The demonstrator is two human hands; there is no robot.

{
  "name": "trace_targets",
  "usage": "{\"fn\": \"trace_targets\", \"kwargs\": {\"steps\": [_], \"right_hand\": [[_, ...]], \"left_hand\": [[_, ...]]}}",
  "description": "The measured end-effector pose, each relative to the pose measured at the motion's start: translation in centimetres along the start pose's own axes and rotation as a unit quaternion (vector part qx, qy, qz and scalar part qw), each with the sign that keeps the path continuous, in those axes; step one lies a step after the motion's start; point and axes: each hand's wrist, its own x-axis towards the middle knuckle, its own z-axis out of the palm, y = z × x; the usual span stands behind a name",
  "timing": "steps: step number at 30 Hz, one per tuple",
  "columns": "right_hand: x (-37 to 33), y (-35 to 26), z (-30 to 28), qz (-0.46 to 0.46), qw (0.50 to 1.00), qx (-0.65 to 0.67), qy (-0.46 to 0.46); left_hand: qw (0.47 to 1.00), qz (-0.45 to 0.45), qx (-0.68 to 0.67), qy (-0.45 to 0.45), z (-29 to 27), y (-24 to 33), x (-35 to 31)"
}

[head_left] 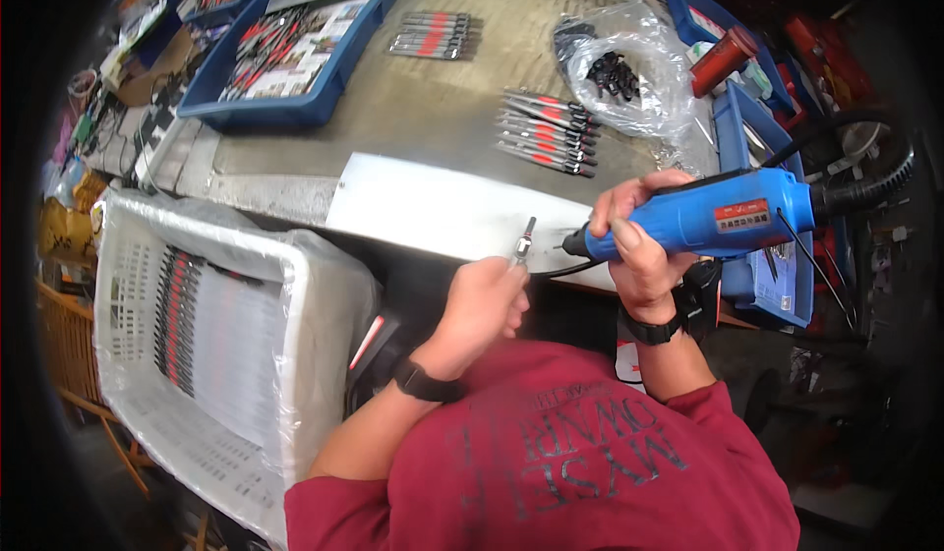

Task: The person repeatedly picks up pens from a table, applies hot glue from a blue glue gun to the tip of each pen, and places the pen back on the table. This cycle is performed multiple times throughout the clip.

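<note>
My left hand (480, 307) is closed round a slim pen-shaped tool (526, 240), its grey metal end pointing up and away from my fingers. The rest of that piece is hidden in my grip. My right hand (644, 256) wraps round a blue electric screwdriver (713, 212), whose dark nose points left toward the tool. A small gap separates the screwdriver's tip from the piece. Both hands are at the near edge of a white board (423, 202). Beyond them lies a row of pen-shaped tools with red bands (546, 130).
Farther off lies a second small row of tools (431, 35). A clear plastic bag (649, 64) holds small black parts. A blue tray (339, 69) at the far left contains loose tools. A plastic-lined white crate (295, 354) stands at left. Blue bins (733, 109) and a cable (865, 187) are at right.
</note>
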Motion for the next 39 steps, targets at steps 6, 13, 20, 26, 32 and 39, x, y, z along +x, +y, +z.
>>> {"fn": "trace_targets", "kwargs": {"steps": [6, 13, 20, 26, 32, 39], "right_hand": [[-0.3, -1.4, -1.7, -0.017, 0.992, 0.099, 0.076], [-1.1, -1.5, -3.1, -0.027, 0.991, 0.109, 0.072], [-1.7, -1.6, -4.3, -0.005, 0.988, 0.137, 0.066], [-1.6, -1.5, -4.9, 0.000, 0.987, 0.144, 0.069], [-1.4, -1.4, -5.2, 0.010, 0.985, 0.158, 0.073], [-1.3, -1.3, -5.5, 0.013, 0.985, 0.161, 0.067]], "left_hand": [[0.961, 0.211, 0.170, 0.048, -1.0, 3.2, 2.1], [0.754, 0.481, 0.415, 0.166, -0.1, 6.7, 7.6], [0.596, 0.546, 0.578, 0.112, 0.7, 8.4, 12.3], [0.541, 0.558, 0.625, 0.076, 1.5, 8.4, 15.2], [0.495, 0.594, 0.630, 0.071, 1.7, 8.1, 16.7], [0.485, 0.601, 0.632, 0.064, 1.8, 7.9, 17.4]]}}
